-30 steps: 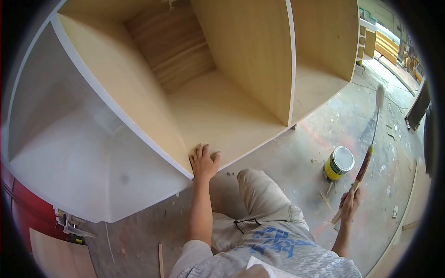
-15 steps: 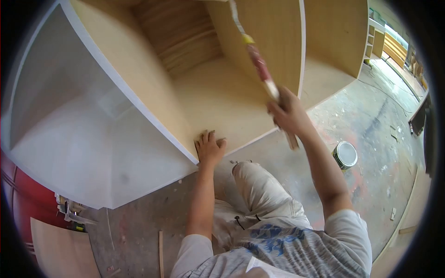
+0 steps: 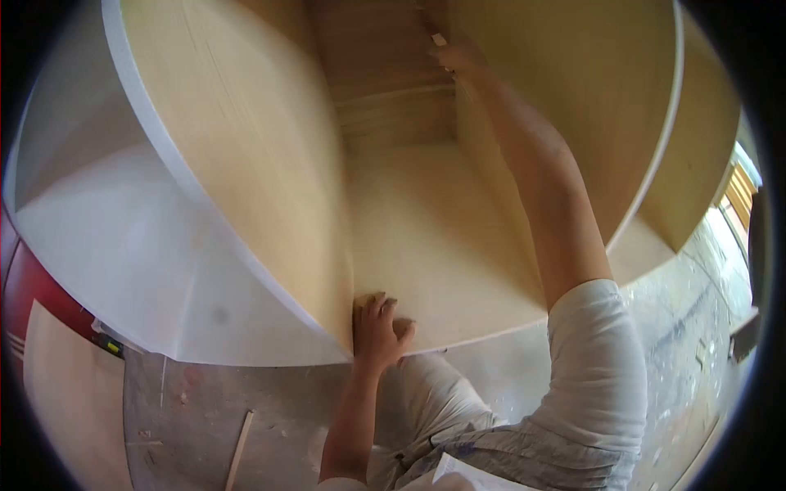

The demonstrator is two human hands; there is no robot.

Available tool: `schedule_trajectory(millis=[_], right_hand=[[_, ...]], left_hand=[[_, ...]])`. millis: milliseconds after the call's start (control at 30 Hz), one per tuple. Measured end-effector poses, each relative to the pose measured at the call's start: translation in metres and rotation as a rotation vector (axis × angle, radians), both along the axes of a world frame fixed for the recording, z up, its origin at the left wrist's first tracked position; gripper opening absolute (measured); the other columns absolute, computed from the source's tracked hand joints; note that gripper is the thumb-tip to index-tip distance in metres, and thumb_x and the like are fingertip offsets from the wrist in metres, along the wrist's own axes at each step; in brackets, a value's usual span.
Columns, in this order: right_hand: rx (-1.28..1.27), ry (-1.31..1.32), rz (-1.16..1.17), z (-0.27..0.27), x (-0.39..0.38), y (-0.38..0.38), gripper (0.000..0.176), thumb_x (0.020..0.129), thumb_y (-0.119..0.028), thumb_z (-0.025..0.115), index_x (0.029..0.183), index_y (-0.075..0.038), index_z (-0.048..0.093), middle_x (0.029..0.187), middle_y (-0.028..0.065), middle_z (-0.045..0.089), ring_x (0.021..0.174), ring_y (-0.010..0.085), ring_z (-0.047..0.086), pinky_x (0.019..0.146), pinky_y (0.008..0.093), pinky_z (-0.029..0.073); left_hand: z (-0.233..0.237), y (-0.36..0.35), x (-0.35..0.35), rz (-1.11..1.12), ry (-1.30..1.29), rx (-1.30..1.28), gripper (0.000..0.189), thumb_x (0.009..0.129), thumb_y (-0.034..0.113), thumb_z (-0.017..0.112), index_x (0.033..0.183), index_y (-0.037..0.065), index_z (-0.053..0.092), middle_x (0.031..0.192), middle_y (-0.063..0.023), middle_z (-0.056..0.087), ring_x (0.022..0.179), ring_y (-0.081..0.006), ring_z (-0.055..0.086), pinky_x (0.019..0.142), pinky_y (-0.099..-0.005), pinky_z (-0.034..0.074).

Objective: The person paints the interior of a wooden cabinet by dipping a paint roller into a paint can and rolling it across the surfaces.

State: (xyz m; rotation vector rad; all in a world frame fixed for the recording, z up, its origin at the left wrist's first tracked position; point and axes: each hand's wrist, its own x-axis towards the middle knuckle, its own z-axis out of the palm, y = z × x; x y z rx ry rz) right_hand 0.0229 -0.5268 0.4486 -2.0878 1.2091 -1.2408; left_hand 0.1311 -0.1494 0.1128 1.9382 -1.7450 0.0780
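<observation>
My left hand (image 3: 378, 334) rests with spread fingers on the bottom panel (image 3: 442, 245) of a wooden cabinet, in the front corner beside its left side panel (image 3: 246, 139). Deep inside the cabinet, near the back panel (image 3: 393, 74), my right hand (image 3: 460, 57) is closed around the handle of the paint roller (image 3: 439, 39). Only a short light part of the handle shows clearly; the rest is dark and blurred near the top edge.
The cabinet's white outer side (image 3: 164, 245) fills the left. A thin wooden strip (image 3: 240, 448) and a curved pale board (image 3: 74, 401) lie on the stained floor (image 3: 196, 409). Another cabinet section (image 3: 696, 139) stands at the right.
My right hand has moved up and deep into the cabinet with the roller. The view has shifted closer to the cabinet, and my left hand stays at the same corner.
</observation>
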Motion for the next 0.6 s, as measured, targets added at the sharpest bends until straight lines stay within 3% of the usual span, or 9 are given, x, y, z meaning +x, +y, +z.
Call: schedule_trajectory(millis=[333, 500, 600], right_hand=[[0.026, 0.032, -0.009, 0.031, 0.036, -0.084, 0.033, 0.081, -0.029, 0.068, 0.089, 0.002, 0.060, 0.067, 0.0065, 0.058, 0.054, 0.0181, 0.055, 0.047, 0.0339, 0.044], [0.048, -0.007, -0.020, 0.025, 0.026, -0.071, 0.032, 0.080, -0.028, 0.068, 0.088, 0.002, 0.060, 0.066, 0.0064, 0.058, 0.054, 0.0178, 0.054, 0.046, 0.0336, 0.044], [0.037, -0.068, -0.012, 0.016, 0.012, -0.039, 0.031, 0.080, -0.027, 0.069, 0.087, 0.002, 0.060, 0.066, 0.0064, 0.058, 0.053, 0.0176, 0.054, 0.046, 0.0333, 0.043]], left_hand=[[-0.010, 0.002, -0.002, 0.004, 0.076, -0.060, 0.059, 0.074, 0.040, 0.069, 0.116, 0.000, 0.058, 0.126, -0.0176, 0.052, 0.123, -0.0351, 0.043, 0.104, -0.0515, 0.030], [-0.006, 0.001, -0.006, 0.025, 0.068, -0.047, 0.058, 0.073, 0.041, 0.069, 0.114, 0.001, 0.059, 0.127, -0.0166, 0.051, 0.121, -0.0350, 0.045, 0.104, -0.0524, 0.031], [-0.001, 0.002, -0.006, 0.017, 0.038, -0.106, 0.057, 0.070, 0.037, 0.073, 0.114, 0.002, 0.060, 0.125, -0.0149, 0.054, 0.120, -0.0337, 0.046, 0.103, -0.0458, 0.035]])
